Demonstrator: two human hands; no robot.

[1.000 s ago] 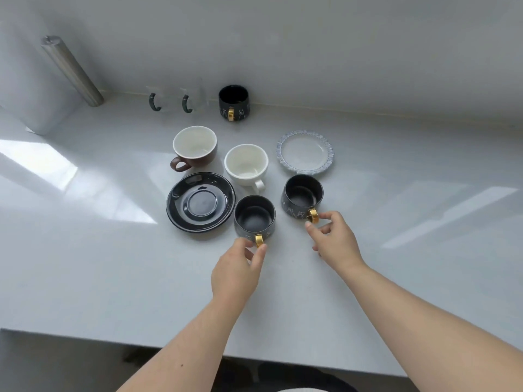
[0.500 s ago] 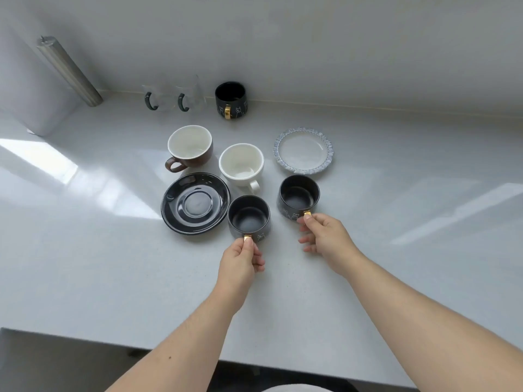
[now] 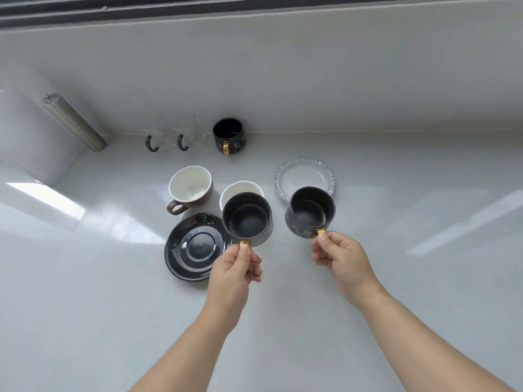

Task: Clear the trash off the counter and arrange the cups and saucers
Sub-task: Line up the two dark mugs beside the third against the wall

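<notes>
Now that both dark cups are off the counter [image 3: 368,321], you're carrying one in each hand; a second ago they were sitting on it with your fingers just reaching the handles. Your left hand [image 3: 235,267] is pinching the gold handle of the left dark cup [image 3: 247,217], fingers clenched on it, cup hovering at center frame over the edge of the black saucer [image 3: 195,247] and partly hiding the white cup [image 3: 240,188]. Your right hand [image 3: 339,257] is gripping the handle of the right dark cup [image 3: 311,212] the same way, overlapping the lower edge of the blue-rimmed saucer [image 3: 304,174]. Brown cup [image 3: 190,189] is sitting left of center, untouched. A third dark cup [image 3: 228,135] and two clear glass cups [image 3: 169,137] are lining the back wall. No trash is showing, so I'd judge you're in the arranging stage. Likely destination: back row beside the matching cup. Keep both cups level while moving.
</notes>
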